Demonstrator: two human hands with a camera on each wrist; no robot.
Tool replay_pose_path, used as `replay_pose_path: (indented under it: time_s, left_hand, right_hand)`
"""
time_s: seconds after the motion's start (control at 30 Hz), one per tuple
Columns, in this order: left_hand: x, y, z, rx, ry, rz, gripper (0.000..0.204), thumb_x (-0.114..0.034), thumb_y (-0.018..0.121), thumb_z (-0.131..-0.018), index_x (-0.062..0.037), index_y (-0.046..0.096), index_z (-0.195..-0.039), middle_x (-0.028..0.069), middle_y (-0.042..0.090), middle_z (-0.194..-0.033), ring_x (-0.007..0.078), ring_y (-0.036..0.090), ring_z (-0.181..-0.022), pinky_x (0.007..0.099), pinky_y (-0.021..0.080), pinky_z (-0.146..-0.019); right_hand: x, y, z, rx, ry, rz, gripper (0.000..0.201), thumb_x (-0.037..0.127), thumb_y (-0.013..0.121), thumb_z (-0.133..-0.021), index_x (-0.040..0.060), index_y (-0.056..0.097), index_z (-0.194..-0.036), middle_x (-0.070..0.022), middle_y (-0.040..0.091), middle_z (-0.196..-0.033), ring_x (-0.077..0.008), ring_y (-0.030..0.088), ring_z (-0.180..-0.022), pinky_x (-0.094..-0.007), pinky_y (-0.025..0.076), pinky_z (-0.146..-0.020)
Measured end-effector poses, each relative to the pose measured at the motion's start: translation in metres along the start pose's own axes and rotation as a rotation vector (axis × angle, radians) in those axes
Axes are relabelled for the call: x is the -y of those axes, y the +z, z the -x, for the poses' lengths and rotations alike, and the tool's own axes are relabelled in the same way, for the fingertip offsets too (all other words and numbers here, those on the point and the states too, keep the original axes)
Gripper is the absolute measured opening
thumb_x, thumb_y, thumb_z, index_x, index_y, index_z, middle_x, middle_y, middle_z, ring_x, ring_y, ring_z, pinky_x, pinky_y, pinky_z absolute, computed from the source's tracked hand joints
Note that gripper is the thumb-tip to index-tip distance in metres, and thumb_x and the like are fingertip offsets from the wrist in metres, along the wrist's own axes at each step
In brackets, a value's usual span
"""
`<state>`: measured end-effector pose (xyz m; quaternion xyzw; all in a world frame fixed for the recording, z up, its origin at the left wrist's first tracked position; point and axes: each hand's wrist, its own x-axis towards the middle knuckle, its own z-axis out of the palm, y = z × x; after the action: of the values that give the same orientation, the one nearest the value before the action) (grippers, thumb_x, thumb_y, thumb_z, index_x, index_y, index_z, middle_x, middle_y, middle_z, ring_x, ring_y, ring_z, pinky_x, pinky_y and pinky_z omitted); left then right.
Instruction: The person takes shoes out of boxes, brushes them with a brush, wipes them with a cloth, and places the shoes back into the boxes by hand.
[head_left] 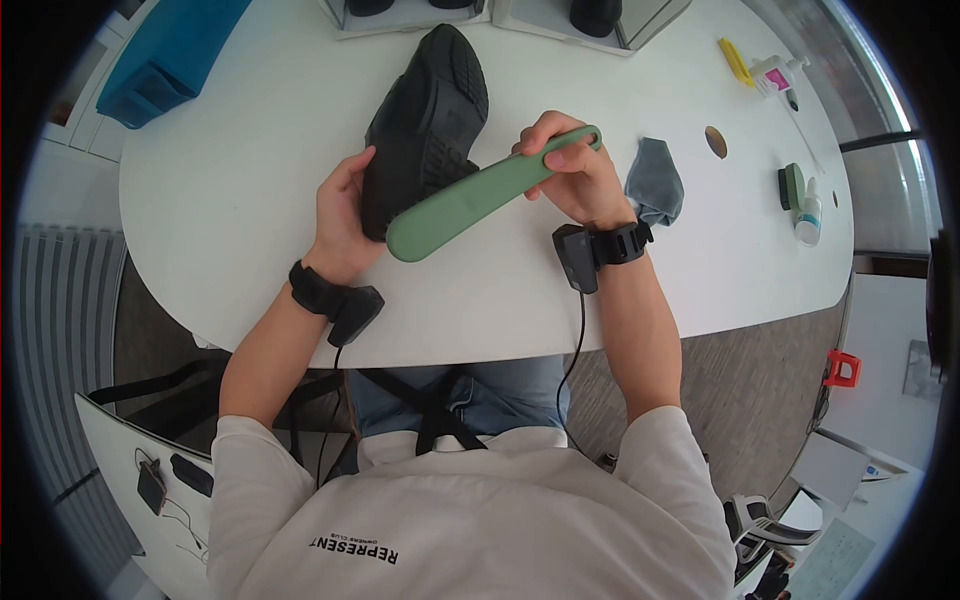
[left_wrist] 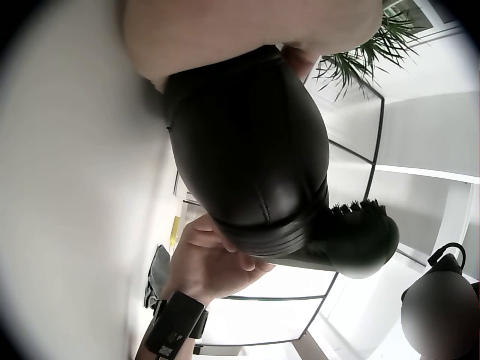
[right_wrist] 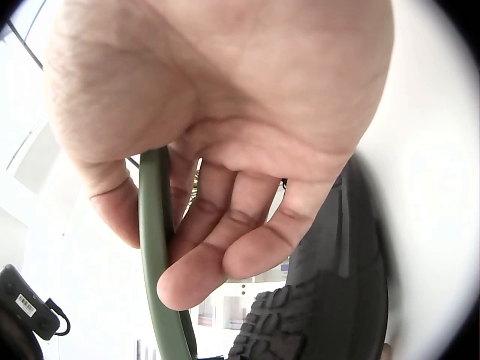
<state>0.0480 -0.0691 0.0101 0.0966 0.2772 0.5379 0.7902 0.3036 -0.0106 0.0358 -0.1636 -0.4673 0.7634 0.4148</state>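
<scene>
A black shoe (head_left: 425, 110) lies tilted on its side on the white table, its treaded sole (right_wrist: 281, 322) turned toward my right hand. With my left hand (head_left: 345, 225) I grip it around the heel end, the thumb along its near side. My right hand (head_left: 578, 178) pinches the handle of a green long-handled brush (head_left: 465, 208) between thumb and fingers. The brush's broad head overlaps the shoe's heel in the head view, its bristles facing away there. In the left wrist view the dark bristles (left_wrist: 356, 208) show beside the shoe's heel.
A grey cloth (head_left: 655, 180) lies right of my right hand. Farther right are a small green brush (head_left: 795, 187), a clear bottle (head_left: 808, 220), a white bottle (head_left: 775, 75) and a yellow tool (head_left: 735, 62). Open boxes (head_left: 600, 40) stand at the back, a blue case (head_left: 170, 65) at the left.
</scene>
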Motion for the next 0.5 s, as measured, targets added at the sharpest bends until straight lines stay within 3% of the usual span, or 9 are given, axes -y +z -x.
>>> replay_pose_path:
  time_s: [0.27, 0.37, 0.43, 0.5]
  left_hand:
    - [-0.002, -0.007, -0.002, 0.057, -0.004, 0.041, 0.036, -0.025, 0.04, -0.097, -0.0014, 0.056, -0.119, 0.0117, 0.062, -0.118, 0.0259, 0.061, -0.105, 0.039, 0.047, -0.094]
    - [-0.006, -0.008, -0.001, 0.084, 0.01, 0.12, 0.036, -0.024, 0.039, -0.096, -0.001, 0.057, -0.117, 0.0125, 0.062, -0.119, 0.0262, 0.06, -0.108, 0.0387, 0.046, -0.098]
    - [-0.011, -0.003, 0.002, -0.046, 0.104, 0.141, 0.031, -0.023, 0.041, -0.096, -0.0035, 0.058, -0.114, 0.0083, 0.063, -0.115, 0.0233, 0.06, -0.108, 0.0374, 0.045, -0.098]
    - [-0.014, -0.005, 0.003, -0.065, 0.113, 0.159, 0.031, -0.023, 0.04, -0.096, -0.0037, 0.058, -0.112, 0.0082, 0.063, -0.115, 0.0231, 0.059, -0.109, 0.0372, 0.045, -0.098]
  right_hand:
    - [0.001, -0.004, 0.0, 0.003, 0.006, 0.021, 0.016, 0.007, 0.051, -0.072, 0.001, 0.06, -0.084, -0.012, 0.057, -0.071, -0.0225, 0.052, -0.061, -0.0306, 0.043, -0.054]
    - [-0.001, -0.018, 0.0, 0.085, -0.006, -0.083, 0.016, 0.006, 0.05, -0.074, -0.0027, 0.063, -0.08, -0.0128, 0.063, -0.078, -0.0209, 0.057, -0.067, -0.031, 0.045, -0.054]
    - [-0.002, -0.025, -0.002, -0.006, 0.023, 0.056, 0.015, 0.007, 0.05, -0.075, -0.0015, 0.061, -0.078, -0.0117, 0.061, -0.076, -0.0183, 0.054, -0.061, -0.0295, 0.042, -0.051]
    - [-0.009, -0.033, -0.003, -0.04, 0.035, -0.039, 0.015, 0.008, 0.05, -0.077, -0.0004, 0.061, -0.081, -0.0106, 0.061, -0.075, -0.0178, 0.054, -0.059, -0.0288, 0.042, -0.052]
